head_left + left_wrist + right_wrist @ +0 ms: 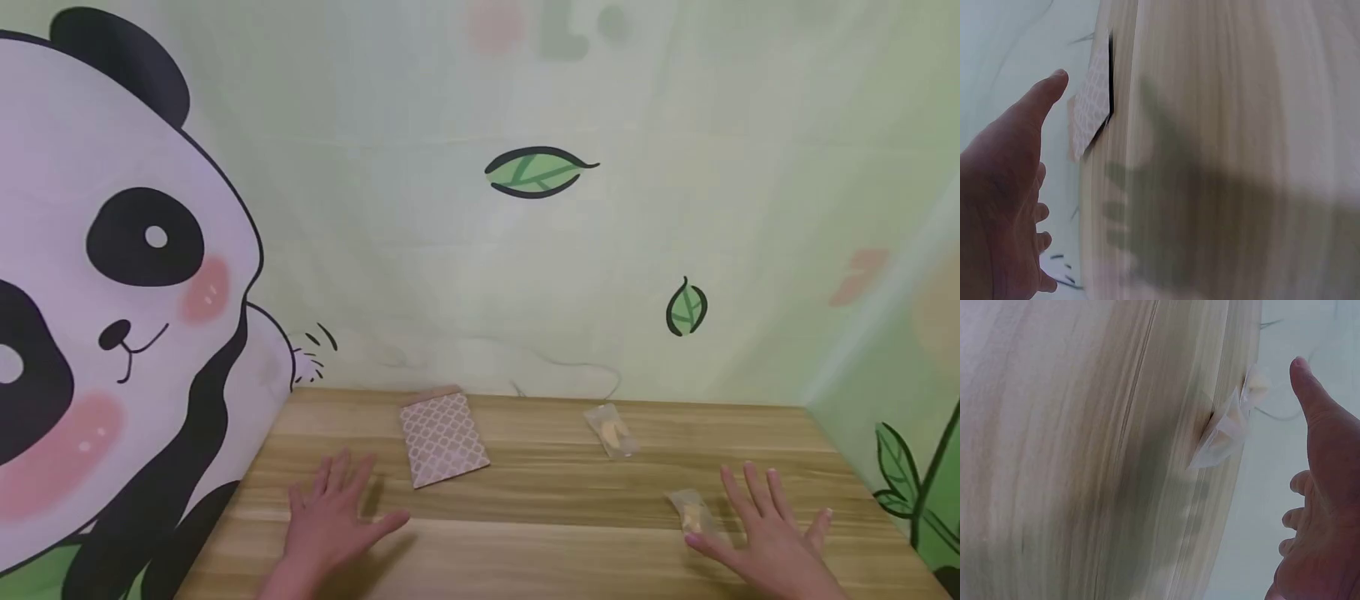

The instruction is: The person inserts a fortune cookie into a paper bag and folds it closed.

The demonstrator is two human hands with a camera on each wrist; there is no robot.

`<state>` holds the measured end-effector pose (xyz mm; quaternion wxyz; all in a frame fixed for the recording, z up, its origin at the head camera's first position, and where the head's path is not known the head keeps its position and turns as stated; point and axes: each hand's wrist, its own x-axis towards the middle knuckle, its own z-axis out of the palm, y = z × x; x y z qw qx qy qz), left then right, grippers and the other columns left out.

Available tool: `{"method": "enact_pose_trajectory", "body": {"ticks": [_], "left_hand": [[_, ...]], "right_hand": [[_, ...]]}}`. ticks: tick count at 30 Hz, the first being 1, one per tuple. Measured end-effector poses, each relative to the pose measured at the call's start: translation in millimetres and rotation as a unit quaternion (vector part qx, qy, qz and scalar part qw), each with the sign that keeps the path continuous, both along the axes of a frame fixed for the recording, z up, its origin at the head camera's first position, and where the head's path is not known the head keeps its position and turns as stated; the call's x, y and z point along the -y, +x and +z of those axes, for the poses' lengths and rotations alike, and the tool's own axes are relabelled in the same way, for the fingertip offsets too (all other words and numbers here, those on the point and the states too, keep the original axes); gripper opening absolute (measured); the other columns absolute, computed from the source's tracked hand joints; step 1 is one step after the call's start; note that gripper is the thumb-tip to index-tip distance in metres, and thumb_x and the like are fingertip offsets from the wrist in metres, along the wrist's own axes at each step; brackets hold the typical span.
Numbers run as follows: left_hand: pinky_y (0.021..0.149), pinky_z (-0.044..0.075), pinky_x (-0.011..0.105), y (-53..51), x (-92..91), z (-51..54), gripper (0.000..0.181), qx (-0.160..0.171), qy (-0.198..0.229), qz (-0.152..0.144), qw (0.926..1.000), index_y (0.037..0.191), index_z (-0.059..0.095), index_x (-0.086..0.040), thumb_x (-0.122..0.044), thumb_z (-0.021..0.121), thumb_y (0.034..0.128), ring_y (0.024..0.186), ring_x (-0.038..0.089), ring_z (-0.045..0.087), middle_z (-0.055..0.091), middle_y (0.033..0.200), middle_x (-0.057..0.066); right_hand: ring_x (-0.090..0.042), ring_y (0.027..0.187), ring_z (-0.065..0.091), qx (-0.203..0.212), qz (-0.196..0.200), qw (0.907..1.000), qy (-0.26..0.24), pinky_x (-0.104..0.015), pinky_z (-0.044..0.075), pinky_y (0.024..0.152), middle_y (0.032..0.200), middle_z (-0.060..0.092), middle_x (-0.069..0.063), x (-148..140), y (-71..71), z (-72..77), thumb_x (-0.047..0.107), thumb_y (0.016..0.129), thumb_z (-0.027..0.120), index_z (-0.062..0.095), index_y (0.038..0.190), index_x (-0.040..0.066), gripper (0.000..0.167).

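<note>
My left hand (pixel 330 521) hovers over the left part of the table, fingers spread and holding nothing. Beyond it lies a flat pinkish envelope or pouch (pixel 445 440) with a white lattice pattern, its flap toward the wall; the left wrist view also shows this patterned pouch (pixel 1094 100). On the right, my right hand (pixel 776 537) is spread in the air with nothing in it. Its thumb overlaps a small clear packet (pixel 692 510) with a pale yellowish item inside; the right wrist view shows them apart. A second similar packet (pixel 611 431) lies farther back.
The wood-grain table (pixel 540 558) meets a pale green cloth backdrop (pixel 420 275) at its far edge. A large printed panda (pixel 150 333) covers the left side, and printed leaves (pixel 534 172) mark the back. A thin line curves along the backdrop's bottom.
</note>
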<state>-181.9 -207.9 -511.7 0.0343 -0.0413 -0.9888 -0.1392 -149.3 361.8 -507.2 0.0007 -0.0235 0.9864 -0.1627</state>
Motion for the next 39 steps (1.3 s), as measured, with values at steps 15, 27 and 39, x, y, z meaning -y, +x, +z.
{"method": "enact_pose_trajectory", "body": {"ticks": [15, 27, 39], "left_hand": [[0.121, 0.017, 0.08, -69.2, -79.2, 4.2, 0.102, 0.035, 0.005, -0.04, 0.9986, 0.167, 0.037, -0.016, -0.079, 0.062, 0.0907, 0.159, 0.05, 0.02, 0.024, 0.174, 0.023], [0.121, 0.018, 0.078, -89.4, -94.2, -9.0, 0.096, 0.045, 0.0, -0.025, 0.9987, 0.167, 0.038, -0.014, -0.074, 0.06, 0.0948, 0.159, 0.051, 0.02, 0.024, 0.173, 0.025], [0.122, 0.024, 0.074, -90.6, -99.2, -23.7, 0.094, 0.055, 0.015, -0.051, 0.9971, 0.165, 0.041, -0.01, -0.069, 0.063, 0.0953, 0.157, 0.051, 0.025, 0.027, 0.171, 0.028]], "right_hand": [[-0.055, 0.158, -0.01, -0.013, 0.014, 0.9998, 0.007, -0.092, -0.025, 0.095, 0.173, 0.006, -0.032, 13, -5.8, 4.2, 0.071, 0.091, 0.07, 0.015, 0.171, 0.005, 0.117], [-0.056, 0.158, -0.007, -0.004, 0.016, 0.9998, -0.005, -0.092, -0.023, 0.097, 0.173, 0.009, -0.032, 20, -8.1, 5.7, 0.07, 0.089, 0.072, 0.022, 0.169, 0.004, 0.115], [-0.056, 0.159, -0.003, -0.011, 0.02, 0.9997, -0.003, -0.092, -0.024, 0.097, 0.173, 0.011, -0.032, 22, -9.8, 3.1, 0.07, 0.088, 0.073, 0.021, 0.17, 0.006, 0.116]]}}
